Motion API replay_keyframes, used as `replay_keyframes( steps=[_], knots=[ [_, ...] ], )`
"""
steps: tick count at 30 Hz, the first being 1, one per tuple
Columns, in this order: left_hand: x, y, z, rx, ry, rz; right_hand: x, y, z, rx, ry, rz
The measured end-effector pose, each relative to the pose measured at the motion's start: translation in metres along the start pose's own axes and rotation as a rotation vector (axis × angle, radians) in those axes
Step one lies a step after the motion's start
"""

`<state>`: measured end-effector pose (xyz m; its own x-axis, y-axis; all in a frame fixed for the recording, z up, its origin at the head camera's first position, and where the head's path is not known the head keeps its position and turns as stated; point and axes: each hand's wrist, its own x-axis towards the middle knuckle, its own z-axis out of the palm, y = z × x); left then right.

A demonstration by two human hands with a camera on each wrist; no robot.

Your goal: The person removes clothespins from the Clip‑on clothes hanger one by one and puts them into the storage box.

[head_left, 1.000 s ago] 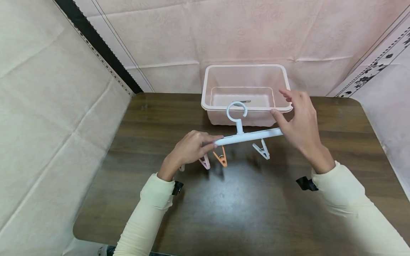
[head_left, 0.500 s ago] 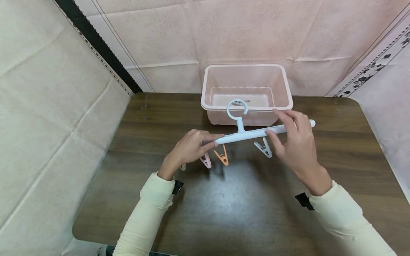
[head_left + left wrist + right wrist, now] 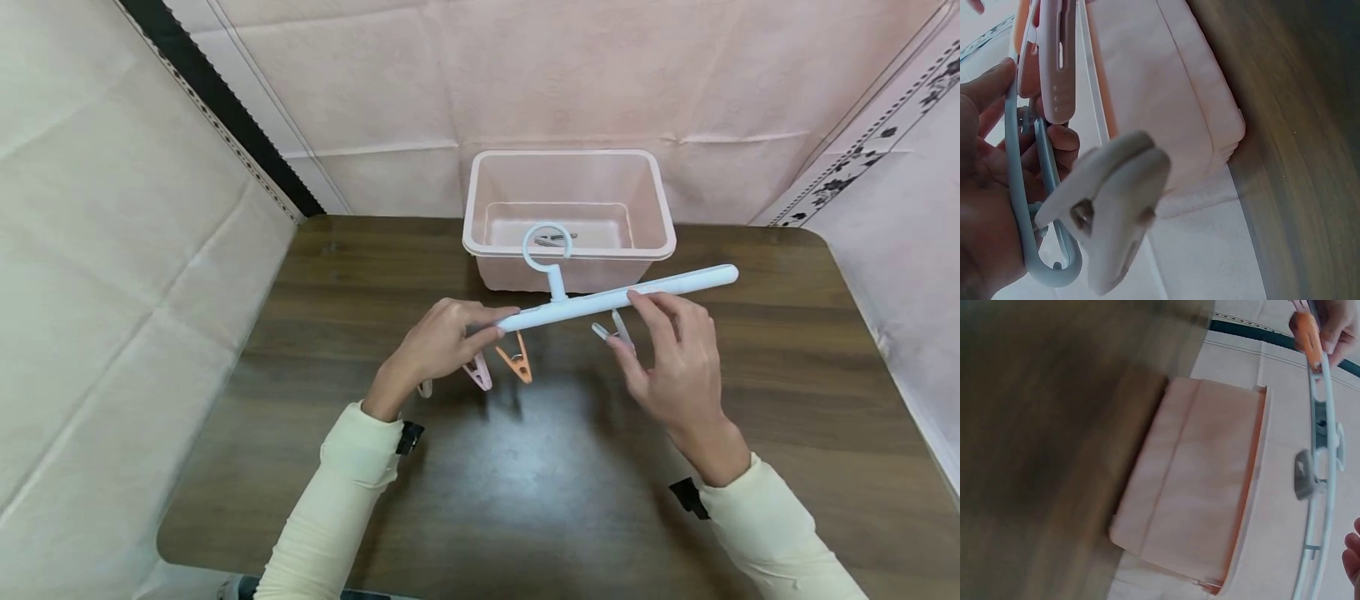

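Note:
My left hand (image 3: 446, 342) grips the left end of a light blue clothes hanger (image 3: 675, 284), holding it raised with its hook upward. Below the bar hang an orange clip (image 3: 523, 367), a pink clip (image 3: 480, 375) and, further right, a grey-blue clip (image 3: 621, 323). A beige clip (image 3: 1129, 200) hangs at the far left end in the left wrist view. My right hand (image 3: 682, 367) is beside the grey-blue clip, its thumb and forefinger spread about it. The right wrist view has these fingertips (image 3: 1352, 550) apart from the hanger and the clip.
A pale pink plastic bin (image 3: 517, 273) stands at the table's back edge, behind the hanger. Small grey items (image 3: 549, 241) lie inside it. The brown wooden table (image 3: 480, 492) spreads beneath both arms, with pale cloth hanging behind and at the sides.
My right hand has come down and left from over the bin's right corner to the grey-blue clip. The hanger's right end has risen slightly. My left hand keeps its grip.

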<state>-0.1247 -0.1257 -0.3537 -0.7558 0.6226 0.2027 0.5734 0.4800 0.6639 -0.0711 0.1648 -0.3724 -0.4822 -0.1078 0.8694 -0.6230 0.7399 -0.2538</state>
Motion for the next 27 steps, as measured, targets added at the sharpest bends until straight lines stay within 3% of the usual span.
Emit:
replay_keyframes(
  steps=[16, 27],
  knots=[
    [-0.001, 0.001, -0.001, -0.044, 0.012, 0.001, -0.03, 0.0, 0.005, -0.045, -0.07, 0.065],
    [-0.001, 0.0, 0.0, -0.079, 0.007, 0.001, -0.037, 0.002, 0.011, -0.045, -0.048, 0.108]
  ],
)
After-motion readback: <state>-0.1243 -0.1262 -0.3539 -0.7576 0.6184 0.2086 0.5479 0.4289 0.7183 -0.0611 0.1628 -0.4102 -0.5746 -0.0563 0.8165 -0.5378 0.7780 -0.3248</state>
